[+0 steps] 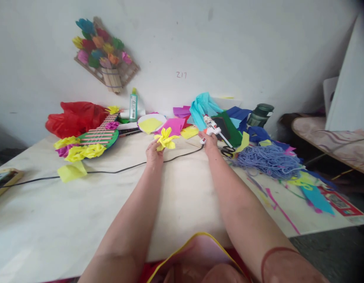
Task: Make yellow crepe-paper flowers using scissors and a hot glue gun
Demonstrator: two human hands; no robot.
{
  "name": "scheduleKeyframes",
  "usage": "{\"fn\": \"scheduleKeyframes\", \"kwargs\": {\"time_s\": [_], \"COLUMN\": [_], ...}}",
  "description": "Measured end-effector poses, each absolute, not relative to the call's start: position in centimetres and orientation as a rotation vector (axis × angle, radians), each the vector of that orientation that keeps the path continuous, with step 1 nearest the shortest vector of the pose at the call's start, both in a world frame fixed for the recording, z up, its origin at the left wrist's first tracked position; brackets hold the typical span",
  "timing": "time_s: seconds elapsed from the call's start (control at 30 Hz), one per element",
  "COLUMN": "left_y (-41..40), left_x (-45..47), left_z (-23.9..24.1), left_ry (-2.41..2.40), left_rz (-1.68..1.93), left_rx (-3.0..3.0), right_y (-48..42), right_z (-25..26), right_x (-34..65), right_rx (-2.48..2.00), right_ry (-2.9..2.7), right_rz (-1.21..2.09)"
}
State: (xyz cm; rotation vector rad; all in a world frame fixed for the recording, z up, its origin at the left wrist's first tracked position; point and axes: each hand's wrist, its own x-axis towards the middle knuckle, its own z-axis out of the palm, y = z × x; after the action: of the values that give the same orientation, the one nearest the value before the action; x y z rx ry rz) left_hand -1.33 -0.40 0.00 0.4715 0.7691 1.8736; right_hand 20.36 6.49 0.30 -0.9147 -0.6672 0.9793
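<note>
My left hand (154, 154) is closed around the base of a yellow paper flower (167, 139), its petals spread outward above the fingers. To the right, my right hand (210, 142) grips a white hot glue gun (213, 126). A black cord (125, 169) leads from the gun leftward across the table, passing by my left hand. Black-handled scissors (228, 151) lie just right of my right hand. On the left rests a round green craft piece (111, 138) with pink sticks, trimmed with yellow and magenta paper flowers.
A yellow power strip (6, 181) sits at the left edge. Behind are red crepe paper (77, 118), a green glue bottle (133, 105) and coloured paper sheets (173, 126). Tangled blue yarn (267, 161) and a dark green jar (260, 114) stand right. A flower decoration (107, 59) hangs on the wall.
</note>
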Motion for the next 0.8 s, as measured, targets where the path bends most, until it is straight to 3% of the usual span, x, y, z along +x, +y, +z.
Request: {"fn": "scheduleKeyframes", "kwargs": {"time_s": [0.43, 0.8], "left_y": [-0.7, -0.2], "left_x": [-1.5, -1.7], "left_z": [0.1, 0.0], "left_ry": [0.744, 0.827], "left_rz": [1.877, 1.839], "left_rx": [0.460, 0.540], "right_y": [2.1, 0.8], "right_z": [3.4, 3.5], "right_x": [15.5, 16.9], "right_rx": [-0.723, -0.758], "right_ry": [-1.059, -1.456], "right_rz": [1.170, 1.339]}}
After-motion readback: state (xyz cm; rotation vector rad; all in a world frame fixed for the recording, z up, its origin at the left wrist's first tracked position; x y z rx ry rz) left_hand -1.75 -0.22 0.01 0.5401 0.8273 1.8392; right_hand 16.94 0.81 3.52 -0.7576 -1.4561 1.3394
